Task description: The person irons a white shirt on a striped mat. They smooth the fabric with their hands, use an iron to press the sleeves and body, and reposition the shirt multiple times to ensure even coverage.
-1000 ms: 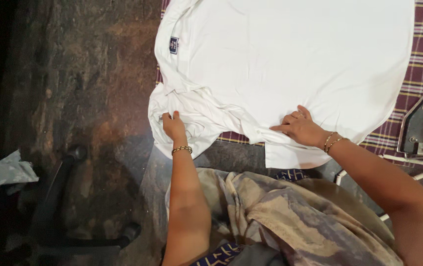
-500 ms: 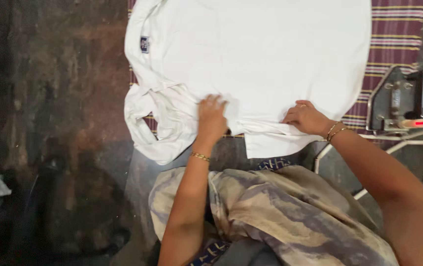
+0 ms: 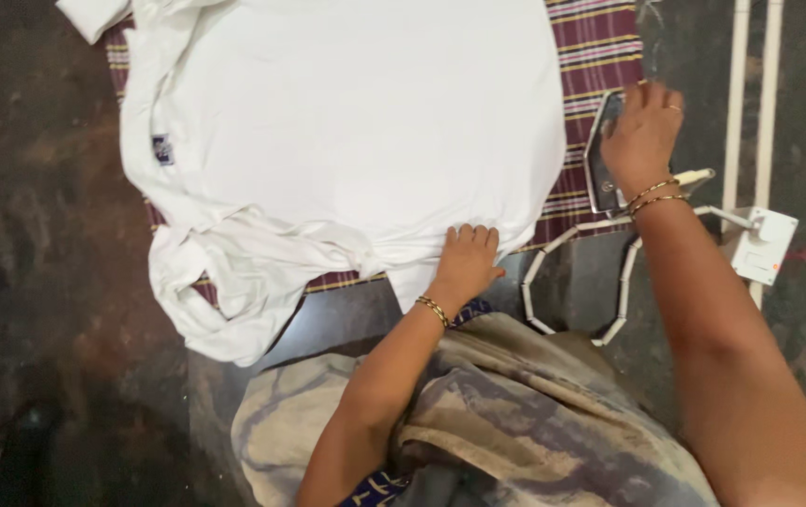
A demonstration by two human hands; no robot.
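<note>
**One hand pins the white shirt, the other grips the iron**

The left hand lies palm-down on the near edge of a white shirt, fingers together and laid flat, closing on nothing; it simply presses the cloth against the surface. A thin gold bangle circles its wrist. Ahead of this hand and off to its left the shirt spreads out smooth, over a maroon striped cloth that shows past its edges. Farther to the left of the hand the fabric bunches into a rumpled sleeve that hangs over the table edge. A small dark label sits on the shirt near its far left side.

The right hand is well to the right of the left hand and farther forward, just beyond the shirt's edge. It is curled over the top of an electric iron, gripping it from above; the hand hides the handle, while the iron's dark, metal-edged body shows to the left of the fingers. A ring shows on one finger and two gold bangles sit at the wrist. Nearer the body from this hand, a white ribbed cord loops across the dark tabletop, and to the hand's right lies a white plug box.
</note>
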